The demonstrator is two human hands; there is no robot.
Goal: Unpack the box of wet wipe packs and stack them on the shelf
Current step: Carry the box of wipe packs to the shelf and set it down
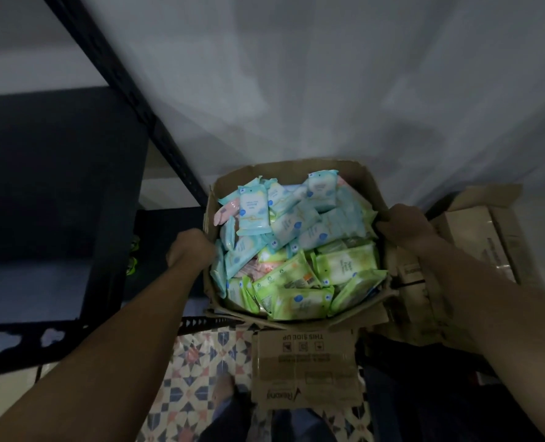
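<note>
**A:** So, where do you stand in the job?

**B:** By my reading, right at the start. You have the cardboard box (pixel 291 173) up between your two hands, and it looks brim-full, so I judge no unpacking is under way yet. This is the carrying or positioning step.

**A:** And the shelf?

**B:** The dark metal shelving frame (pixel 130 100) rises beyond and outside your left hand, its lower rail (pixel 25 341) running under your left forearm. The shelf boards sit further out on that same side.

**A:** What has each hand got?

**B:** Your left hand (pixel 190 248) is curled into a fist against the box's left wall, gripping its edge. Your right hand (pixel 405 222) has its fingers hooked over the right rim, thumb side toward you. Both are closed on the cardboard, neither on a pack.

**A:** What does the next move call for?

**B:** Set the box down somewhere steady near the shelf and free a hand. The walls look soft and creased, so support it evenly or it may sag.

**A:** And the packs themselves?

**B:** The wet wipe packs (pixel 296 247) lie heaped loosely between your hands, blue ones (pixel 253 207) on the far side, green ones (pixel 344 266) nearer your wrists. Beyond your right hand sit other cartons (pixel 475 231).
</note>
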